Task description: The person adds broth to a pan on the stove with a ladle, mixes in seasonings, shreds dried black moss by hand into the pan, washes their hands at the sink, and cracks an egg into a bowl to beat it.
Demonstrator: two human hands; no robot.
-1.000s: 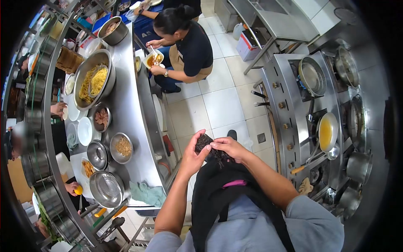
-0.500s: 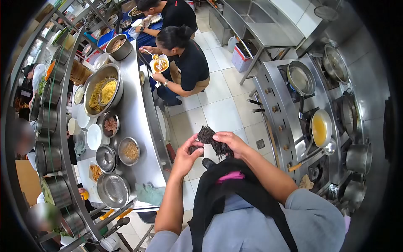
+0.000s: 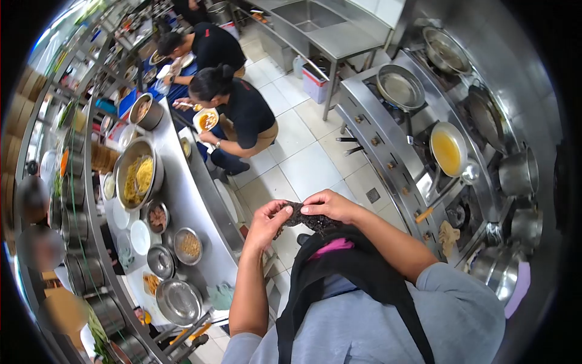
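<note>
Stainless-steel worktop [image 3: 189, 205], at left, bearing a row of bowls; its far end is lost among crowded, indistinct wares. Opposite stands the cooking range [image 3: 366, 102], its rear edge curved by the lens and largely covered by cookware. Between these, a nearer co-worker [image 3: 247, 115] in a black top partly hides a second co-worker [image 3: 219, 48] behind. In the foreground, a black apron [image 3: 306, 303] screens the floor below. The noodle bowl [image 3: 159, 177], among the larger vessels on the worktop, contains yellow strands. On the range, a frying pan [image 3: 444, 127] contains a yellow liquid whose kind cannot be determined. Above the apron's upper edge, the left hand [image 3: 268, 223] and right hand [image 3: 334, 207] lie near each other, apart, each pinching between thumb and fingers some dark crumpled material [image 3: 305, 219]. This spans the gap between them; several fingertips are hidden behind it, and whether it forms one piece or several cannot be told.
</note>
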